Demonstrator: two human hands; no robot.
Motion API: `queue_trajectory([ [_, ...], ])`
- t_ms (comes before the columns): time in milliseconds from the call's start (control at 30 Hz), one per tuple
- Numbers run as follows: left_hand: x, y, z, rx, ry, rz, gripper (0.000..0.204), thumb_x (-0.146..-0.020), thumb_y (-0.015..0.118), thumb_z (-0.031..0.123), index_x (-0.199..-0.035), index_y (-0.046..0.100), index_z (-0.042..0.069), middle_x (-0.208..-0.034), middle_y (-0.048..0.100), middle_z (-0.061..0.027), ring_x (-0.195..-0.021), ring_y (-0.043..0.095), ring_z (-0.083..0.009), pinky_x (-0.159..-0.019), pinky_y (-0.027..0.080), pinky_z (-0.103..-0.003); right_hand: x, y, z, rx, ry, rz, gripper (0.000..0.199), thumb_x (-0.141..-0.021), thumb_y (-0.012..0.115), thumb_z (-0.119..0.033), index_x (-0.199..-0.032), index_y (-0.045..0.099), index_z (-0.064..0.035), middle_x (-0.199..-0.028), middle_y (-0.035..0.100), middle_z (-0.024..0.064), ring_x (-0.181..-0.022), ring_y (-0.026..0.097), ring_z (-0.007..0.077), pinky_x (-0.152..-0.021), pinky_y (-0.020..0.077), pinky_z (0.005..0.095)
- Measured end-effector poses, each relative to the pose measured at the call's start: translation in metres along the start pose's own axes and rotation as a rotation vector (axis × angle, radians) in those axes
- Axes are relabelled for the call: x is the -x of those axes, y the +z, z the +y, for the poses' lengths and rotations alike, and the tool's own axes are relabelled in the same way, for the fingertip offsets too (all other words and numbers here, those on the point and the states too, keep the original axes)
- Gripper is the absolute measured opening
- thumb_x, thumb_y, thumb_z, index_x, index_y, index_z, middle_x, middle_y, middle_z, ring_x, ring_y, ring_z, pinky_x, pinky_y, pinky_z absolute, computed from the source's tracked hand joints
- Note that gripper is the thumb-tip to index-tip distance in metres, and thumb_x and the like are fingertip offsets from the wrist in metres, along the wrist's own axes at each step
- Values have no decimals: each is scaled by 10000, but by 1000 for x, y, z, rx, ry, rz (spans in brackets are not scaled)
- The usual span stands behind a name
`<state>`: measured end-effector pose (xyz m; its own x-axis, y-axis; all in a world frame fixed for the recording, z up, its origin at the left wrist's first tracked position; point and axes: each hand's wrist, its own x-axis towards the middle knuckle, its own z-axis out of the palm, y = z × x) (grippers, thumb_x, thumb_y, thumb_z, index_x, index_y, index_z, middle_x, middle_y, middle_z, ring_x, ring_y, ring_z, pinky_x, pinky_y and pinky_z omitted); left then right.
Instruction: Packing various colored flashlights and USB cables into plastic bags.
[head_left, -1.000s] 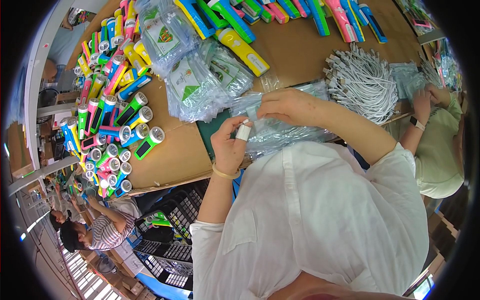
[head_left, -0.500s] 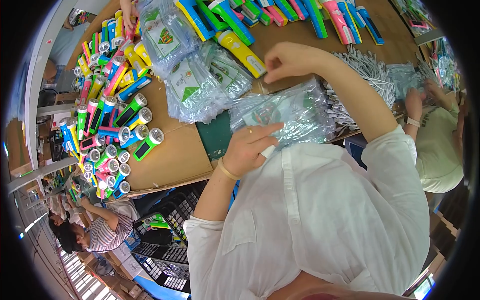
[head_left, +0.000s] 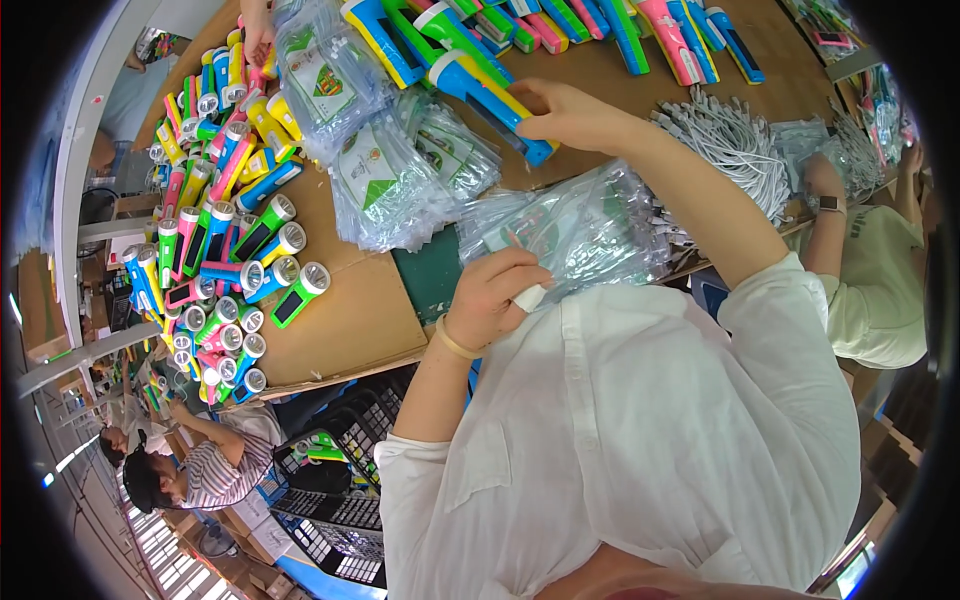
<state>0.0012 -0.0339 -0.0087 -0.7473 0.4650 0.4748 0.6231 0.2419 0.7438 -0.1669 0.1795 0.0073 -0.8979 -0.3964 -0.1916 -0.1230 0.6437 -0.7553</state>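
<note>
1. A blue-and-yellow torch is gripped by the right hand, the fingers closed around its lower end.
2. The torch lies flat on the bench, its long axis running from upper left to lower right, with the yellow head at the upper left.
3. A small white piece is pinched in the left hand, the fingers curled shut over it; what the piece is cannot be told.
4. The left hand is held at the near edge of a heap of clear bags, which rests at the bench edge just below the torch.
5. A second stack of clear bags with green-printed cards inside is seen to the left of the torch.
6. Many coloured torches are laid in rows at the far left of the bench, lenses mostly toward the near edge.
7. A bundle of white cables is piled to the right of the arm.
</note>
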Motion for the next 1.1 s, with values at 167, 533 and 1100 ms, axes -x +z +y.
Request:
queue_trajectory([
  [167,2,6,0,29,-23,37,182,-748,759,-13,-916,731,52,-896,666,-80,-754,661,-219,-662,525,-301,65,-4,-12,-860,-111,-254,597,-879,684,-239,-1405,457,-74,-1045,613,9,-733,502,77,-660,433,240],
  [533,4,5,10,-41,-114,180,147,-756,776,35,-896,743,66,-859,656,-72,-763,642,-228,-676,527,-313,111,-12,-25,53,-264,-438,453,-871,751,-248,-1200,533,-25,-966,695,190,-878,677,372,-749,523,447],
  [1100,-16,11,-7,-24,-90,180,190,-733,796,26,-890,690,35,-904,606,-97,-782,604,-247,-682,498,-317,137,-56,7,369,-389,-10,201,-825,720,-160,-1021,700,-118,-910,639,73,-935,654,304,-780,540,424],
])
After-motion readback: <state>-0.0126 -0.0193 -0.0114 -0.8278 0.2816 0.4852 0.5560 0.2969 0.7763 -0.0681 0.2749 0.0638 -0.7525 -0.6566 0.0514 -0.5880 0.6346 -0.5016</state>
